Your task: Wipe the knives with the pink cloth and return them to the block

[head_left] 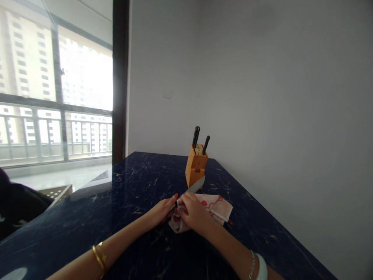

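Observation:
A knife (196, 186) lies low over the dark marble table (116, 202), its steel blade pointing away toward the knife block. My left hand (161, 211) is closed around the knife's handle, which is hidden. My right hand (194, 213) is closed on a white cloth with red print (217, 206) and presses it around the base of the blade. The rest of the cloth lies spread on the table to the right of my hands.
A wooden knife block (196, 165) with two black handles sticking up stands just beyond the blade. A grey wall (262, 97) runs along the table's far and right sides. A window and balcony rail (58, 128) are at left. A dark shape (14, 206) sits at the left edge.

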